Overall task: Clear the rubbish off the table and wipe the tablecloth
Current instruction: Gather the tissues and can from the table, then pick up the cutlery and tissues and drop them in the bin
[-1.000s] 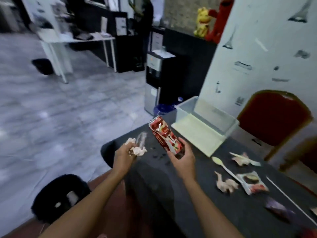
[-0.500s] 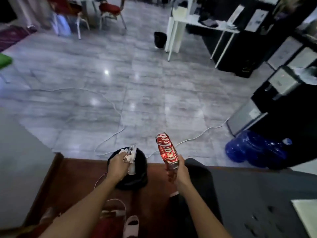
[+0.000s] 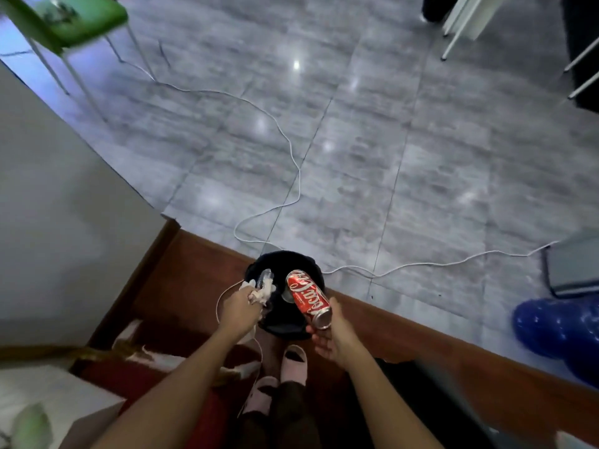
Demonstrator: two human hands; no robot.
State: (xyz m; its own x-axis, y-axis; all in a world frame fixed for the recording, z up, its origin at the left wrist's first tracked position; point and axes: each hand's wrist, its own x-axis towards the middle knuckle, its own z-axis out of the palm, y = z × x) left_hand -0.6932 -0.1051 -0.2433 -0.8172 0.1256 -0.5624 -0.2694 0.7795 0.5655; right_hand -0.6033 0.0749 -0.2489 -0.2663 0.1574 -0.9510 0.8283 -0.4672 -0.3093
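My right hand [image 3: 334, 335] grips the bottom end of a red cola can [image 3: 308, 298], which tilts over the open top of a black rubbish bin [image 3: 285, 265] on the floor. My left hand [image 3: 240, 307] holds crumpled white tissue and a clear plastic wrapper [image 3: 264, 285] just above the bin's left rim. The table and its tablecloth are out of view.
A white cable [image 3: 291, 157] snakes across the grey tiled floor beyond the bin. A green chair [image 3: 64, 21] stands at top left, blue water bottles [image 3: 560, 332] lie at the right, and a wooden ledge [image 3: 405, 332] runs under the bin. My slippered feet [image 3: 282, 374] are below.
My view has swung from the table down to the floor. Both hands have carried the can and the tissue over the bin, and the can now tips toward its opening.
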